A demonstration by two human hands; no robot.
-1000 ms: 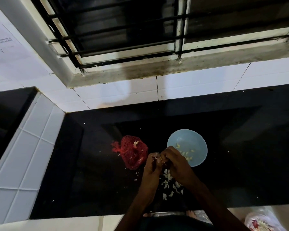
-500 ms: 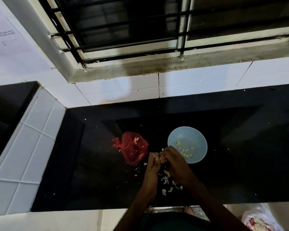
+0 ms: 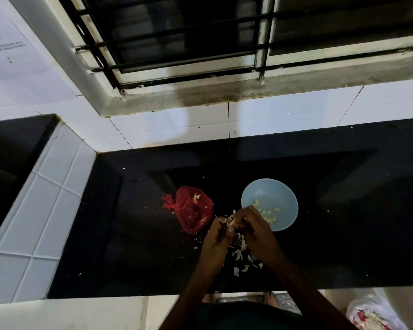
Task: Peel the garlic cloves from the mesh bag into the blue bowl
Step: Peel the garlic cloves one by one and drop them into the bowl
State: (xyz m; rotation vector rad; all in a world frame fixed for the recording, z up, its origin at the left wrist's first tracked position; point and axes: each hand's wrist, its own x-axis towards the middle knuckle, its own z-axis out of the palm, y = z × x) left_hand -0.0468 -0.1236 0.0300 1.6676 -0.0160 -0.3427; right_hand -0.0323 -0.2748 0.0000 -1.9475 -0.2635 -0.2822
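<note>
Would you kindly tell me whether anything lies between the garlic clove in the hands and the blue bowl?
Nothing visible does. The clove, pinched between the left hand and right hand, is right beside the bowl; the mesh bag lies on the opposite side, peels beneath the hands.

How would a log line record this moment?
step: peeling; left hand: pinches clove; right hand: pinches clove; bowl: holds peeled cloves; bag: left of bowl; skins: on counter

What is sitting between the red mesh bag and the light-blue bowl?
Head view: a strip of black countertop, with white garlic-skin flakes and, at its near end, the left hand and right hand pinching a garlic clove.
</note>
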